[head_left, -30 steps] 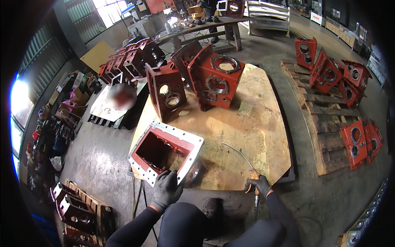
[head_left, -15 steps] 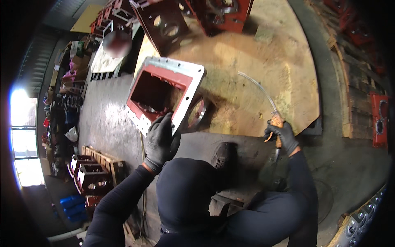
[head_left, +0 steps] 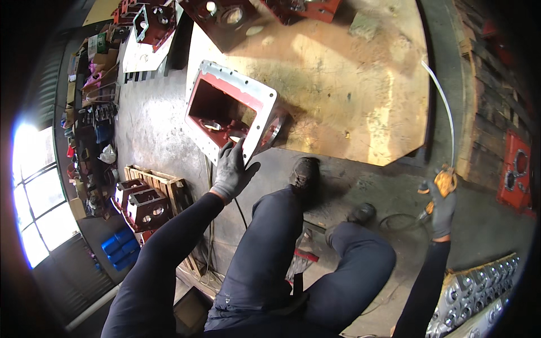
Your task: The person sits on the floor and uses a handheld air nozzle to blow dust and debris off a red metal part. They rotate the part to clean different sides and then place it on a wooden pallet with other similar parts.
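Note:
A red cast-metal gearbox housing (head_left: 262, 147) with a pale, drilled flange sits tilted at the near left edge of the wooden tabletop (head_left: 327, 84). Its rectangular opening faces up, showing round bores inside. My left hand (head_left: 230, 172), in a grey glove, grips the flange's near edge, fingertips bent over it toward the opening. Out to the right, past the tabletop's corner, my gloved right hand (head_left: 444, 211) is closed around an orange air blow gun (head_left: 445, 181). The gun's long, thin, curved nozzle tube points away from me. Part of its handle is hidden by the fingers.
More red housings (head_left: 222, 22) stand at the tabletop's far side. Wooden pallets (head_left: 487, 101) carry red castings at the right. Several silver metal parts (head_left: 465, 296) lie at lower right. Two housings (head_left: 147, 207) rest by a pallet at left; a hose (head_left: 403, 221) trails on the floor.
My right hand has swung the blow gun to the right, off the tabletop, its nozzle now pointing more straight away. My head view has shifted; my left hand stays on the housing.

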`<move>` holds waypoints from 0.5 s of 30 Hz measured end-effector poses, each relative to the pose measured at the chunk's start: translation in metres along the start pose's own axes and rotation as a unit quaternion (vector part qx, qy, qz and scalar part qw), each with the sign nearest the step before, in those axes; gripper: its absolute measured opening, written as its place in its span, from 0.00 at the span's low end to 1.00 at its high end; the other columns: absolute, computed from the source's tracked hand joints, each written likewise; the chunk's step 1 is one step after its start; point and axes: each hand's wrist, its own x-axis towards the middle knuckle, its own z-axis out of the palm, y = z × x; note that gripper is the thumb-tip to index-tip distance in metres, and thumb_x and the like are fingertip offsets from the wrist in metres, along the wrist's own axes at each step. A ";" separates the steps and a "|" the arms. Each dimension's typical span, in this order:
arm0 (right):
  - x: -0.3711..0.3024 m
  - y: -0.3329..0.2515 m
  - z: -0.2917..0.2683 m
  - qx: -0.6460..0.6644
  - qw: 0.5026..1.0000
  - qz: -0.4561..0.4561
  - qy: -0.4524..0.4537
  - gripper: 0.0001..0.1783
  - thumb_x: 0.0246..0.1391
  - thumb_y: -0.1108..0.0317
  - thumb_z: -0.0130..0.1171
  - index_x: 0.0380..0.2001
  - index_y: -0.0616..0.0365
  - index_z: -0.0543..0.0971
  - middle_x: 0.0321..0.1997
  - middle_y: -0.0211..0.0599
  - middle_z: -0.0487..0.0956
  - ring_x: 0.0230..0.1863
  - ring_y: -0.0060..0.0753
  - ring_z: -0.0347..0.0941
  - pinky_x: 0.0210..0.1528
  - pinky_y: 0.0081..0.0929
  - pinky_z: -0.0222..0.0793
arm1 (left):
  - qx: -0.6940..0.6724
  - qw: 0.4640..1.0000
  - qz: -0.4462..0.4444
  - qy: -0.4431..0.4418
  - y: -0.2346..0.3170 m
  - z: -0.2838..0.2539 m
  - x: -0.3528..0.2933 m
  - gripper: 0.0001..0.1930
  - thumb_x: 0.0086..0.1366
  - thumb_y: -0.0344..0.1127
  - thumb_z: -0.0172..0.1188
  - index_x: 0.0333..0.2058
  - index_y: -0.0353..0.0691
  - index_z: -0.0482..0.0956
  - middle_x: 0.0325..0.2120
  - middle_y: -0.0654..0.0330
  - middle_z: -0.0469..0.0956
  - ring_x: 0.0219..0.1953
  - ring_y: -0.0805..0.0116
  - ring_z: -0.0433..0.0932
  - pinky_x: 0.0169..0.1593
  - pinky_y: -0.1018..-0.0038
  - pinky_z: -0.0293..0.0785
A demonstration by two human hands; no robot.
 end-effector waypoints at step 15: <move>-0.293 -0.079 -0.145 -0.070 0.944 0.285 0.153 0.25 0.55 0.80 0.62 0.57 0.59 0.77 0.47 0.38 0.85 0.45 0.31 0.83 0.38 0.26 0.81 | -0.099 0.962 -0.231 -0.103 0.023 0.015 0.051 0.18 0.62 0.25 0.52 0.51 0.33 0.68 0.38 0.32 0.83 0.45 0.33 0.83 0.50 0.45 0.77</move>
